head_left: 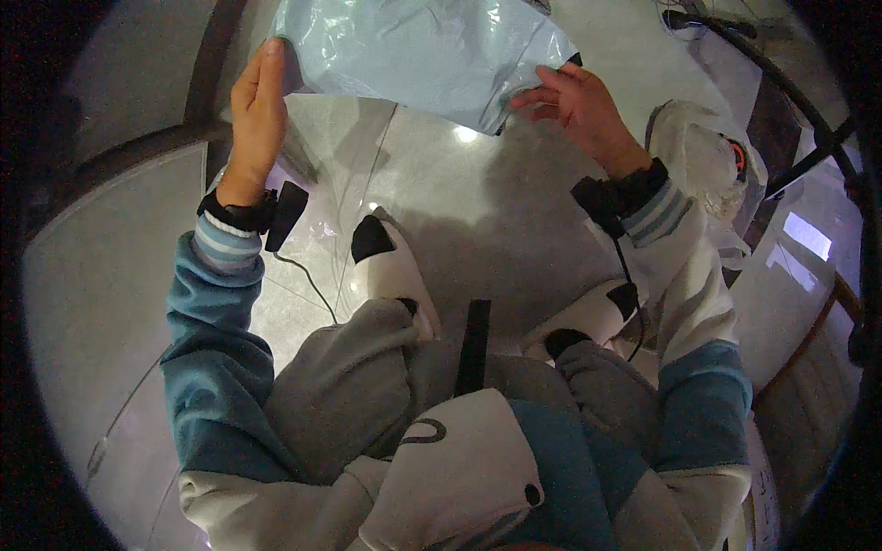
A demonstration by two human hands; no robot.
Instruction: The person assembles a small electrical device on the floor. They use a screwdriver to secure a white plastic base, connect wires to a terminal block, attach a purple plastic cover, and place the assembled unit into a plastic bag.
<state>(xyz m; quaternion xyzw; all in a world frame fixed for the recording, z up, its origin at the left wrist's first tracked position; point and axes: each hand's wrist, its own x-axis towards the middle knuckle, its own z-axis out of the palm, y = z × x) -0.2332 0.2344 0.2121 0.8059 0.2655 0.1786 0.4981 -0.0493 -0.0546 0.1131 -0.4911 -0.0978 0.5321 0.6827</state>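
Here the person holds a pale blue plastic bag (423, 50) with both hands, up at the 12 o'clock part of the view. The bag is thin, half clear and shiny, with many wrinkles and bright spots of light on it. Its lower edge comes to a point near the middle, and its top goes out of the picture.

The left hand (257, 115), at about 10 o'clock, grips the left edge of the bag; the fingers are closed along it, thumb side up. The right hand (579, 101), at about 1 o'clock, pinches the right lower edge, the fingers bent around the film.

Each wrist wears a black band with a small black box, and a thin cable (308, 285) hangs from the left one. Under the bag lies a glossy grey tiled floor (496, 202). At 2 o'clock, just beside the right sleeve, sits a crumpled clear plastic bundle (703, 151). White and black shoes (390, 266) show at the centre.
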